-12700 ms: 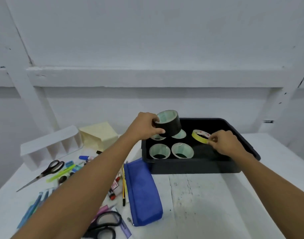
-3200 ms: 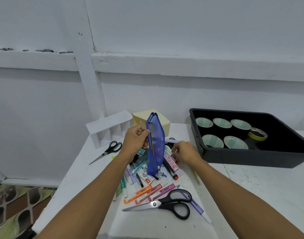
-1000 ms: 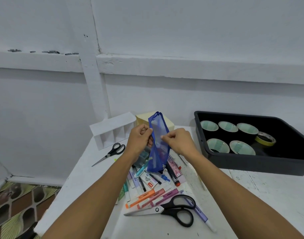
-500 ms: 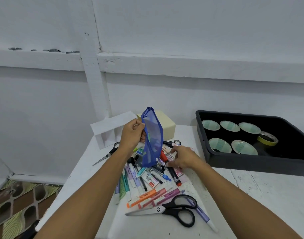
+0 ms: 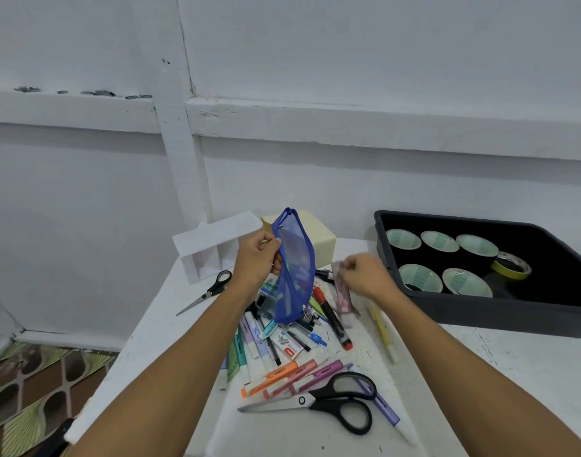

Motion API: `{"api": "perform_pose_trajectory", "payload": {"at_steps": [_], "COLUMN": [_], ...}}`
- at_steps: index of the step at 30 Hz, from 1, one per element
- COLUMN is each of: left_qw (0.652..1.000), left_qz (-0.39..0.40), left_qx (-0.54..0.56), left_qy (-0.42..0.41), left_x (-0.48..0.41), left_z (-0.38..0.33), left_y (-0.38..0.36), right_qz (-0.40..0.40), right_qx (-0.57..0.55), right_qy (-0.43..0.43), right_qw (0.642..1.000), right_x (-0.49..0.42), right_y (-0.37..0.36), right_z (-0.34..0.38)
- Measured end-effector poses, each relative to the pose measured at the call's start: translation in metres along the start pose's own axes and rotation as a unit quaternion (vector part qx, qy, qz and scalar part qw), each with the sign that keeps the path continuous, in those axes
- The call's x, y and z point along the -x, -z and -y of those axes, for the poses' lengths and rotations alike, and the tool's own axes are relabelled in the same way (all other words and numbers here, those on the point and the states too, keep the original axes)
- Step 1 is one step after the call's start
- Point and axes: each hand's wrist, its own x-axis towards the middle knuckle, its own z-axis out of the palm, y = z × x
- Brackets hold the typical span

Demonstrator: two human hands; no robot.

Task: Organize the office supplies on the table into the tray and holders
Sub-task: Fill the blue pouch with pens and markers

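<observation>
done: tapes (image 5: 420, 278) in tray (image 5: 500, 316), right side | to do: pens (image 5: 284, 373), scissors (image 5: 335, 402) mid-frame | left hand (image 5: 256, 258) pinches pouch (image 5: 295, 278) | right hand (image 5: 365, 275) pinches blurry pink thing (image 5: 343, 293)

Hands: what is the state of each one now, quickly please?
Left hand: grips the pouch.
Right hand: pinches a pink item, too blurred to name.

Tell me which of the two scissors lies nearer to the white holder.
The small scissors, left of the left hand, close to the holder. The large scissors lie at the pile's near edge.
</observation>
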Motion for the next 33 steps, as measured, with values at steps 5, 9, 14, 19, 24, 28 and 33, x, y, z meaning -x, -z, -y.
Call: {"api": "perform_pose_trajectory", "payload": {"at_steps": [5, 9, 14, 19, 24, 28, 33], "left_qw": [1.000, 1.000, 1.000, 1.000, 1.000, 1.000, 0.999], "left_qz": [0.002, 0.007, 0.010, -0.011, -0.024, -0.025, -0.028], "left_qx": [-0.001, -0.004, 0.007, 0.020, 0.018, 0.015, 0.018], "left_qy": [0.001, -0.007, -0.008, -0.004, 0.003, 0.004, 0.006], "left_x": [0.000, 0.000, 0.003, 0.001, 0.000, 0.002, 0.002], "left_z": [0.000, 0.001, -0.004, -0.005, -0.006, -0.005, -0.006], "left_y": [-0.004, -0.008, -0.004, 0.006, 0.011, 0.014, 0.018], "right_qz": [-0.150, -0.106, -0.070, 0.013, 0.121, 0.106, 0.088], "right_qx": [-0.252, -0.220, -0.191, -0.039, 0.078, 0.097, 0.102], "right_qy": [0.075, 0.102, 0.073, 0.043, 0.035, 0.025, 0.063], "right_qw": [0.953, 0.964, 0.976, 0.998, 0.989, 0.989, 0.989], "right_x": [0.005, 0.004, -0.005, -0.003, 0.010, 0.009, 0.007], "right_y": [0.048, 0.043, 0.009, -0.012, -0.037, -0.040, -0.029], "right_z": [0.054, 0.073, 0.046, 0.008, -0.006, -0.011, -0.011]}}
